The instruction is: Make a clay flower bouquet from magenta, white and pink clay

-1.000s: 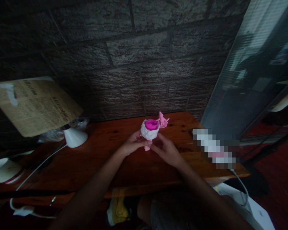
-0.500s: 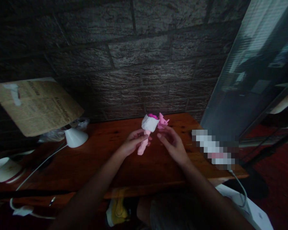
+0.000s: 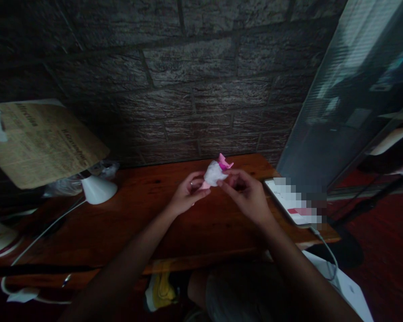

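My left hand point(image 3: 188, 193) is closed around the pale pink stem of a flower-like piece point(image 3: 214, 174), held above the wooden table. Its head is white and crumpled, and tilts up to the right. My right hand point(image 3: 246, 191) pinches the right edge of this white part between thumb and fingers. Behind the head a pink, pointed figure point(image 3: 222, 159) shows, partly hidden by the white part. The magenta inside of the head is mostly out of sight. A ring is on a finger of my left hand.
The wooden table point(image 3: 147, 223) runs along a dark brick wall. On its left stand a lamp with a printed shade point(image 3: 47, 138) and a white cup point(image 3: 0, 239). A partly blurred-out tablet point(image 3: 290, 205) lies on the right, its cable point(image 3: 328, 250) hanging over the edge.
The flower-like piece has tipped, so its magenta middle has turned out of view. My right hand moved away from the stem, then came onto the white edge. The view shifted slightly.
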A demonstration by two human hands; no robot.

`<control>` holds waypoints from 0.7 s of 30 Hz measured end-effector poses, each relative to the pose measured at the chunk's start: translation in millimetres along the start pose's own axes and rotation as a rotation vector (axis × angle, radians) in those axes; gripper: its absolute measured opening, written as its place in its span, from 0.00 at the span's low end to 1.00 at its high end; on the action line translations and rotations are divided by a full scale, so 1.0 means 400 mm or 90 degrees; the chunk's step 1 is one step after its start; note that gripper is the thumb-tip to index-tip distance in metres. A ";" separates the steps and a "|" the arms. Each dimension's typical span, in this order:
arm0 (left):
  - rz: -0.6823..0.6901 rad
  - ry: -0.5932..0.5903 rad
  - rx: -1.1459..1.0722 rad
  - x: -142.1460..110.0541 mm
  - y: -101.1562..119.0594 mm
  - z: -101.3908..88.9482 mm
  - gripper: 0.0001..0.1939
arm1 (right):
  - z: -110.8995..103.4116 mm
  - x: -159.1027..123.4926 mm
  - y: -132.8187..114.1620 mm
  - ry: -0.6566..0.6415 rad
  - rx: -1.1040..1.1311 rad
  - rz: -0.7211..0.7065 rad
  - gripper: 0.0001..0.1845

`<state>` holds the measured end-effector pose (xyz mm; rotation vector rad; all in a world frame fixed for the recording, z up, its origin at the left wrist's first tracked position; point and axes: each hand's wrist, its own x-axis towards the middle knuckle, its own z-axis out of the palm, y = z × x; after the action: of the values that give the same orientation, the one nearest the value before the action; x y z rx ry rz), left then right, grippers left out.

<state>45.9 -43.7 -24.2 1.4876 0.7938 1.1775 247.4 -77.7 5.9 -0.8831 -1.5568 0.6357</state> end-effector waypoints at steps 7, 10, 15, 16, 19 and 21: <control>0.065 0.009 0.083 -0.002 0.000 -0.004 0.30 | -0.010 -0.001 0.001 -0.050 0.003 0.040 0.12; 0.075 -0.003 0.121 -0.003 0.002 -0.004 0.29 | -0.022 0.002 0.000 -0.091 0.005 0.035 0.13; 0.075 -0.027 0.127 -0.010 0.012 0.002 0.29 | -0.043 0.005 -0.003 -0.159 -0.012 0.051 0.16; 0.074 -0.028 0.127 -0.010 0.013 0.003 0.28 | -0.046 0.004 -0.004 -0.171 -0.017 0.056 0.17; 0.082 -0.015 0.139 -0.009 0.009 0.003 0.26 | -0.046 0.002 -0.012 -0.172 -0.047 0.047 0.18; 0.085 -0.006 0.138 -0.006 0.003 0.001 0.26 | -0.043 0.001 -0.019 -0.158 -0.063 0.035 0.17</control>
<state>45.5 -46.4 -23.5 1.7465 0.8477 1.2107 263.0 -83.1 15.3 -0.9513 -1.8037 0.7343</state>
